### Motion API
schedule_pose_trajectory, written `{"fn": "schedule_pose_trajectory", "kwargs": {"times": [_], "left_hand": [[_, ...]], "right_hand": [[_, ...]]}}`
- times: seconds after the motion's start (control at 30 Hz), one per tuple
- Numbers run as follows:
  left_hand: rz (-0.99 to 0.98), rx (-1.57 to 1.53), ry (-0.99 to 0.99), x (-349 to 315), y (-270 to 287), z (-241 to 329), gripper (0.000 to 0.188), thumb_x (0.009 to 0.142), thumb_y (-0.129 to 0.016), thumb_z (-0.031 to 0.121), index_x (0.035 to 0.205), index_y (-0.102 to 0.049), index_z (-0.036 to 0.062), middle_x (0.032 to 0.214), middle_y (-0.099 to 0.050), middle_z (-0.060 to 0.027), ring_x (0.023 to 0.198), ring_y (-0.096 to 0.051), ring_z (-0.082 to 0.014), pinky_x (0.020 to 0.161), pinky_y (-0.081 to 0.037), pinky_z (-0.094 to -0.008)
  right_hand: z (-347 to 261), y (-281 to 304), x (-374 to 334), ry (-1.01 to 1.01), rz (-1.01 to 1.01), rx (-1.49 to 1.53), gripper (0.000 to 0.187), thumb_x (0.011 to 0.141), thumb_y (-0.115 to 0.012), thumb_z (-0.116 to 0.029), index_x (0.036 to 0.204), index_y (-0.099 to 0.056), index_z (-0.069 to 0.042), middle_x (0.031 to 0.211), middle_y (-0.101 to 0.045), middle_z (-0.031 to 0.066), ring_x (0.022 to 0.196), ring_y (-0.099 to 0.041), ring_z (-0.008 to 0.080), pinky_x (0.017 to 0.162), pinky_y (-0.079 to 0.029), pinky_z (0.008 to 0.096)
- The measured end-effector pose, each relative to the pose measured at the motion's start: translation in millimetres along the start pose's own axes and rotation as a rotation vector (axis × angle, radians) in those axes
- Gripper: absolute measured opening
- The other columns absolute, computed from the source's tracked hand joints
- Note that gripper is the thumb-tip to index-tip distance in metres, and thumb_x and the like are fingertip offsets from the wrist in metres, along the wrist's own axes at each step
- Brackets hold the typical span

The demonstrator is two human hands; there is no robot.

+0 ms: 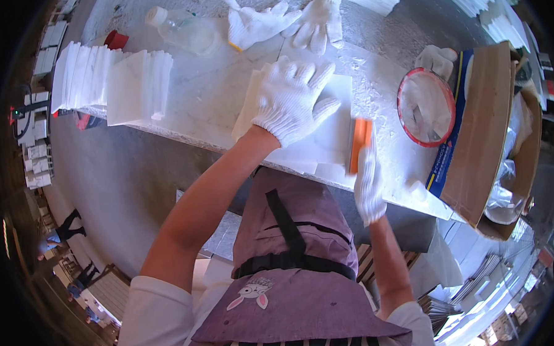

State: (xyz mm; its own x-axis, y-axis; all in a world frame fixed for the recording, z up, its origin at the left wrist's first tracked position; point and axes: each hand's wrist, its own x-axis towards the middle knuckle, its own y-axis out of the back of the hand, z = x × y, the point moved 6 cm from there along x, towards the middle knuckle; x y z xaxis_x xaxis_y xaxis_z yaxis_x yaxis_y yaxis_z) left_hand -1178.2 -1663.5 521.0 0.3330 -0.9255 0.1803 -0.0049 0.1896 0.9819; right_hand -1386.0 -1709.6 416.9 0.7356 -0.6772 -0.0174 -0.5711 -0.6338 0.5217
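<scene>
My left hand point(295, 98), in a white knitted glove, lies flat with spread fingers on square white tiles point(343, 99) near the front edge of the worktable. The tiles look stacked, slightly fanned out on the left. In the same kind of glove, my right hand point(370, 187) grips an orange block point(360, 146), perhaps a sanding block. That block stands along the right edge of the tiles; it is blurred, so I cannot tell whether it touches them. The fingertips of my right hand are partly hidden behind it.
Upright white tiles point(109, 81) stand in a row at the left. Loose gloves point(264, 22) and a clear plastic bottle point(187, 30) lie farther back. To the right are a red-rimmed round container point(425, 108) and an open cardboard box point(479, 133). White dust covers the worktable point(378, 76).
</scene>
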Motion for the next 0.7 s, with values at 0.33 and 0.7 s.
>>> {"fn": "schedule_pose_trajectory", "kwargs": {"times": [0.33,0.7], "left_hand": [[0.085,0.001,-0.033,0.1,-4.9,-4.3,0.054,0.084,-0.059,0.048,0.126,-0.057,0.0146,0.095,-0.057,-0.0058,0.089,-0.053,-0.0257,0.080,-0.042,-0.0409],[0.100,-0.031,0.003,-4.1,-7.1,-5.2,0.052,0.083,-0.060,0.047,0.124,-0.057,0.0158,0.100,-0.059,-0.0066,0.095,-0.054,-0.0270,0.085,-0.042,-0.0430]], "right_hand": [[12.7,-2.7,-7.6,-0.510,-0.005,0.548,0.051,0.103,-0.042,-0.030,0.144,-0.035,0.000,0.122,-0.055,0.0081,0.105,-0.054,0.0164,0.085,-0.046,0.0269],[-8.9,-0.2,-7.7,-0.469,-0.133,0.558,0.056,0.103,-0.037,-0.035,0.148,-0.028,-0.003,0.136,-0.048,0.0075,0.118,-0.049,0.0128,0.094,-0.044,0.0282]]}}
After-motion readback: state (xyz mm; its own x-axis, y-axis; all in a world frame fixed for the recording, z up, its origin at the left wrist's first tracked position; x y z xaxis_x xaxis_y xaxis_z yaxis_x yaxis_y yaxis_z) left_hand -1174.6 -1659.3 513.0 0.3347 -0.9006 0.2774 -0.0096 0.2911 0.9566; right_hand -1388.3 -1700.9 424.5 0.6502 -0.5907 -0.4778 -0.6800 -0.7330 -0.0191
